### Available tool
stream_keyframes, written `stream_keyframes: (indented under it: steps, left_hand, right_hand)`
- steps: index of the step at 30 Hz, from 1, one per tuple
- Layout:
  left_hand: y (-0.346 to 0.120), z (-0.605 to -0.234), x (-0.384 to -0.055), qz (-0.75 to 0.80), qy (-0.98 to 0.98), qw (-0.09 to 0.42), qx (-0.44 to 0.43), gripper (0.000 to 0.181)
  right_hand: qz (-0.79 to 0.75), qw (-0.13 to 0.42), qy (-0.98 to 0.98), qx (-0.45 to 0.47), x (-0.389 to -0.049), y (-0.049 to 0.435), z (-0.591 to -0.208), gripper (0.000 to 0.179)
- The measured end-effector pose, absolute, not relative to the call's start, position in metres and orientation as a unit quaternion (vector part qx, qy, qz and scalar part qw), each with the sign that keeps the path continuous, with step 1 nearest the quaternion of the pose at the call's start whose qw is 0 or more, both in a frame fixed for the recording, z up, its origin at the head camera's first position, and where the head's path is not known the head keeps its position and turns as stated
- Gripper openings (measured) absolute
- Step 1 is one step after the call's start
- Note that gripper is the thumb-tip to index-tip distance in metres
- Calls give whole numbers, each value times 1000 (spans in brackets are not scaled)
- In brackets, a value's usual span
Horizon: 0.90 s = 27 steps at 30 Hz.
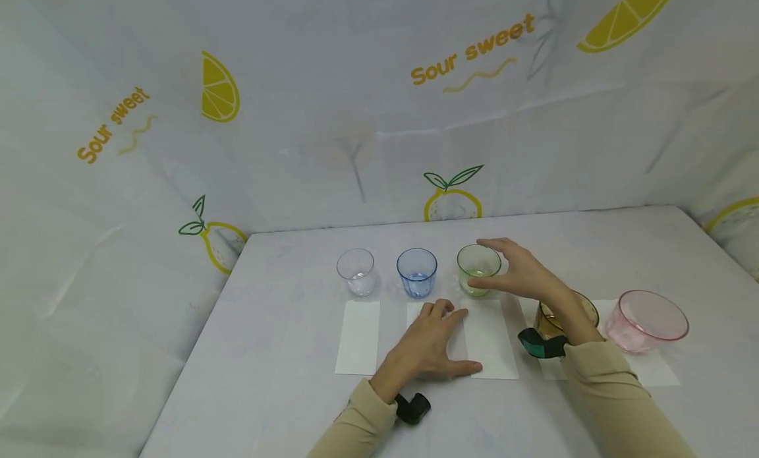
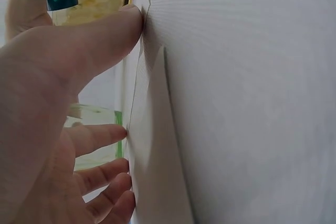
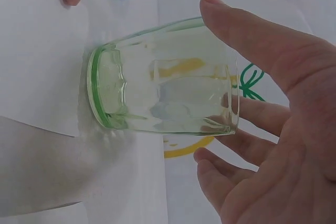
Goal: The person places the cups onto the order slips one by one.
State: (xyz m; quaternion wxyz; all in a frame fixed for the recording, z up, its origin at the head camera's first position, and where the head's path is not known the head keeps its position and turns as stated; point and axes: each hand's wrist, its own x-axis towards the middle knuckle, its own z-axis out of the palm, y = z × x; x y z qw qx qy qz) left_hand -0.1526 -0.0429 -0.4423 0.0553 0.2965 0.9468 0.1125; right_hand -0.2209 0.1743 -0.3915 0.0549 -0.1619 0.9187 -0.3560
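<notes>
My left hand (image 1: 431, 344) lies low over the table, fingers spread, with thumb and index fingertip along the left edge of a white paper strip (image 1: 493, 346). In the left wrist view, the thumb (image 2: 113, 35) and fingertips come right down at the paper's edge. My right hand (image 1: 523, 273) reaches around a green glass (image 1: 468, 268), which stands upright behind that strip. Its thumb is on the near side and its fingers are beyond the rim. In the right wrist view, the fingers are spread wide about the top of the green glass (image 3: 184, 93).
A clear glass (image 1: 357, 270) and a blue glass (image 1: 417, 273) stand left of the green one. An amber glass (image 1: 584, 306) and a pink glass (image 1: 643, 326) stand on paper strips at right. Another strip (image 1: 358, 339) lies at left. A lemon-printed cloth (image 1: 320, 142) hangs behind.
</notes>
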Motion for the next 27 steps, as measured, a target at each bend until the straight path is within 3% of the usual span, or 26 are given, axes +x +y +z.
stream_keyframes:
  steps: [27]
  left_hand:
    - [-34, -435, -150, 46, 959, 83, 268, 90]
  right_hand:
    - [-372, 55, 912, -164, -223, 176, -390, 89]
